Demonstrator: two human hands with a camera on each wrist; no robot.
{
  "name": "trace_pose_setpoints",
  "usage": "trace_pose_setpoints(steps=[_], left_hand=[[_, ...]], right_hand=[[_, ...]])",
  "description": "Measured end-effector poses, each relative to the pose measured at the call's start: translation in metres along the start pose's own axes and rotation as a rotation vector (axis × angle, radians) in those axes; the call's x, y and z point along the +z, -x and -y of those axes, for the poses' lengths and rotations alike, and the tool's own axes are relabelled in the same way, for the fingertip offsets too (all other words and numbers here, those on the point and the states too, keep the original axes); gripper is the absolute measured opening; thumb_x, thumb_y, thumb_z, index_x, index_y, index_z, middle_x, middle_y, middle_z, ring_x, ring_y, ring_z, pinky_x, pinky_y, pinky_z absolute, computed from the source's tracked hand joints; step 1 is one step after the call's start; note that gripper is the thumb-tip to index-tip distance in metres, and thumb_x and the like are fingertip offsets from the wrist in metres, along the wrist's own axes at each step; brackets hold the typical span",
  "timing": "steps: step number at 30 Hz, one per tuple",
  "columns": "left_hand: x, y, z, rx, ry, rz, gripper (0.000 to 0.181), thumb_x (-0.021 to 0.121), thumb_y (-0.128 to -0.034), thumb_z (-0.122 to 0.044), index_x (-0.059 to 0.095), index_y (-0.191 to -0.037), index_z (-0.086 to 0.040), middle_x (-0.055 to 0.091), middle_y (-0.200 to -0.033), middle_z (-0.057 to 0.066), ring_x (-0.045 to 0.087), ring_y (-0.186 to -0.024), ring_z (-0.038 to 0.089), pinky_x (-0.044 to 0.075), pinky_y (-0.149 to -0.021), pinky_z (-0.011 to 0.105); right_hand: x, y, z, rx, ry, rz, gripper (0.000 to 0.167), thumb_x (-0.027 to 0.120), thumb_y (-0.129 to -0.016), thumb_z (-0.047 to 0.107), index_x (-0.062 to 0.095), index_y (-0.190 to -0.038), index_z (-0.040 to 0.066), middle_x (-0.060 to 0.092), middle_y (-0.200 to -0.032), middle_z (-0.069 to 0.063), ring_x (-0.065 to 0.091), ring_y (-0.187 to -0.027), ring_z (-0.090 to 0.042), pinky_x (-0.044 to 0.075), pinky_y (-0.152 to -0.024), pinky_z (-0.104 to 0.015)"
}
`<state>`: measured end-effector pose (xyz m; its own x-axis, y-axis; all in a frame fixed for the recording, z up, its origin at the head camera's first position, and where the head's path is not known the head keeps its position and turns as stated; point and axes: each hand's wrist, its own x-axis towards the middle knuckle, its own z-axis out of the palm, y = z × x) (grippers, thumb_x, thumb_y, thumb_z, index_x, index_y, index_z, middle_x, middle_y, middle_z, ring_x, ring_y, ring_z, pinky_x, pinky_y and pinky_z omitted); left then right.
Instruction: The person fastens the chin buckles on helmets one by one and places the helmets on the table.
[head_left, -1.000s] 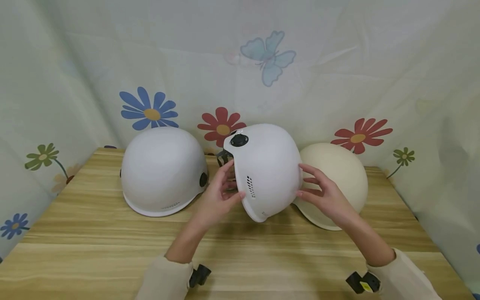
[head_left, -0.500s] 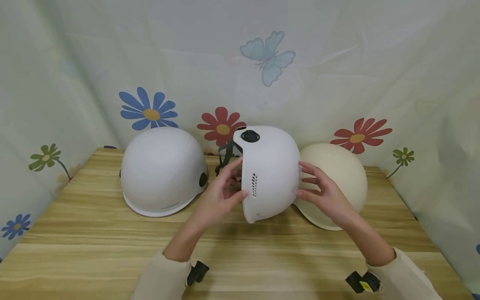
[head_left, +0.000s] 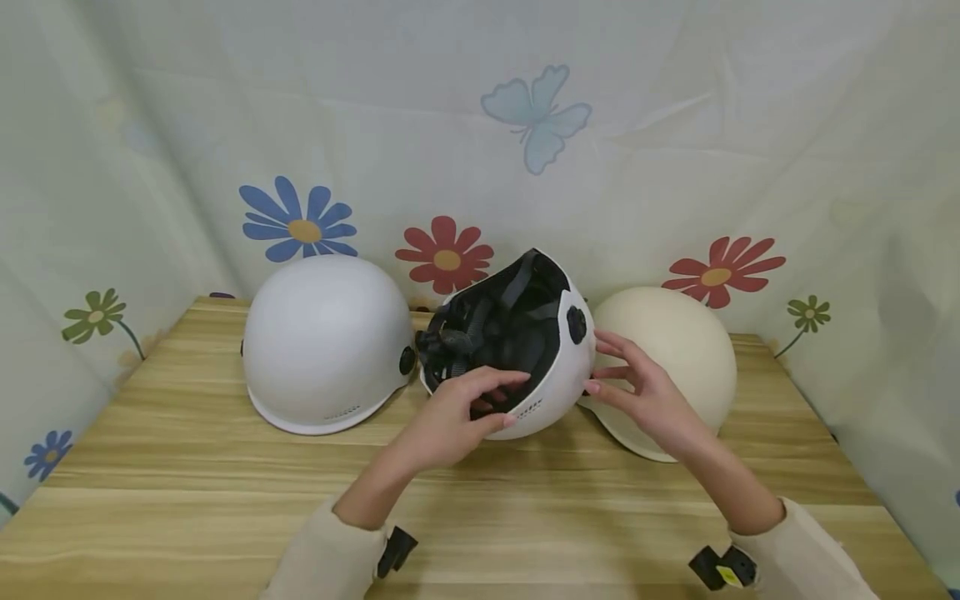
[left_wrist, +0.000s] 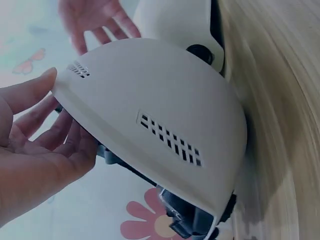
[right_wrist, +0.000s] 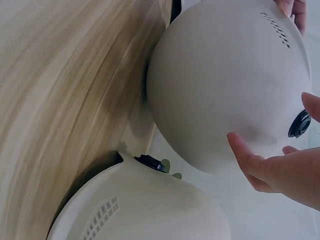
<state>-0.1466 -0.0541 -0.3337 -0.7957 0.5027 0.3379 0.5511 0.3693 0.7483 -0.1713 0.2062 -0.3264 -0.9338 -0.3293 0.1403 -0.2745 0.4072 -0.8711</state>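
The middle white helmet is tilted, its black lining and straps showing toward the upper left in the head view. My left hand grips its near rim, thumb outside on the shell and fingers inside; the left wrist view shows this hand pinching the rim of the helmet. On the shell's right side, my right hand has its fingers spread and relaxed, the fingertips at the surface. In the right wrist view that hand lies beside the shell near a black round knob.
Another white helmet sits dome up at the left of the wooden table. A cream helmet stands at the right, partly behind my right hand. A flowered curtain hangs behind the table.
The middle helmet has turned, so its opening now faces up and left instead of left. My left hand has moved slightly right and down with the rim; my right hand has barely moved.
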Motion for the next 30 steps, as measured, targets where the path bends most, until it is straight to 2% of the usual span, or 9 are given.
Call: trace_pose_setpoints(steps=[7, 13, 16, 19, 22, 27, 30], left_hand=[[0.007, 0.003, 0.009, 0.018, -0.041, 0.101, 0.039, 0.066, -0.0836, -0.007, 0.059, -0.121, -0.01, 0.058, -0.112, 0.006, 0.053, -0.099, 0.021, 0.045, -0.085, 0.034], [0.016, 0.005, 0.014, -0.022, -0.135, 0.227, 0.034, 0.065, -0.0847, -0.01, 0.061, -0.118, -0.012, 0.057, -0.111, 0.004, 0.05, -0.104, 0.02, 0.041, -0.088, 0.038], [0.018, 0.006, 0.016, -0.02, -0.143, 0.248, 0.032, 0.065, -0.0848, -0.012, 0.062, -0.117, -0.012, 0.057, -0.11, 0.003, 0.05, -0.105, 0.019, 0.04, -0.09, 0.037], [0.019, 0.007, 0.016, -0.011, -0.121, 0.229, 0.033, 0.066, -0.0843, -0.013, 0.062, -0.117, -0.012, 0.058, -0.111, 0.002, 0.051, -0.105, 0.018, 0.04, -0.09, 0.036], [0.018, 0.008, 0.017, 0.018, -0.088, 0.182, 0.034, 0.067, -0.0837, -0.012, 0.062, -0.117, -0.01, 0.058, -0.111, 0.003, 0.051, -0.105, 0.018, 0.042, -0.088, 0.035], [0.012, 0.01, 0.018, 0.076, -0.018, 0.063, 0.03, 0.067, -0.0836, -0.011, 0.063, -0.113, -0.007, 0.058, -0.111, 0.003, 0.055, -0.104, 0.019, 0.045, -0.087, 0.034], [0.004, 0.01, 0.018, 0.09, -0.001, -0.022, 0.028, 0.067, -0.0836, -0.011, 0.064, -0.111, -0.007, 0.059, -0.111, 0.004, 0.055, -0.102, 0.021, 0.046, -0.086, 0.036]], right_hand=[[-0.004, 0.001, 0.006, -0.027, 0.006, -0.035, 0.063, 0.063, -0.087, 0.017, 0.031, -0.141, 0.012, 0.037, -0.137, -0.015, 0.047, -0.112, -0.033, 0.047, -0.081, -0.022], [-0.007, 0.003, 0.004, 0.046, 0.065, -0.069, 0.064, 0.063, -0.087, 0.025, 0.03, -0.141, 0.013, 0.037, -0.135, -0.017, 0.047, -0.109, -0.031, 0.046, -0.083, -0.038], [-0.008, 0.003, -0.002, 0.075, 0.061, -0.055, 0.063, 0.063, -0.087, 0.024, 0.031, -0.141, 0.011, 0.035, -0.136, -0.019, 0.045, -0.11, -0.032, 0.046, -0.084, -0.038], [-0.007, 0.003, -0.008, 0.076, 0.054, -0.038, 0.06, 0.063, -0.087, 0.021, 0.034, -0.139, 0.01, 0.033, -0.137, -0.018, 0.046, -0.108, -0.032, 0.047, -0.081, -0.03], [-0.007, 0.002, -0.011, 0.064, 0.049, -0.036, 0.057, 0.063, -0.087, 0.02, 0.037, -0.137, 0.009, 0.034, -0.136, -0.017, 0.047, -0.106, -0.031, 0.047, -0.079, -0.026], [-0.007, 0.002, -0.012, 0.07, 0.057, -0.031, 0.055, 0.062, -0.088, 0.021, 0.038, -0.135, 0.007, 0.04, -0.13, -0.017, 0.046, -0.109, -0.031, 0.046, -0.083, -0.034], [-0.007, 0.002, -0.014, 0.076, 0.069, -0.033, 0.053, 0.062, -0.088, 0.022, 0.041, -0.133, 0.006, 0.041, -0.13, -0.017, 0.047, -0.109, -0.032, 0.045, -0.085, -0.039]])
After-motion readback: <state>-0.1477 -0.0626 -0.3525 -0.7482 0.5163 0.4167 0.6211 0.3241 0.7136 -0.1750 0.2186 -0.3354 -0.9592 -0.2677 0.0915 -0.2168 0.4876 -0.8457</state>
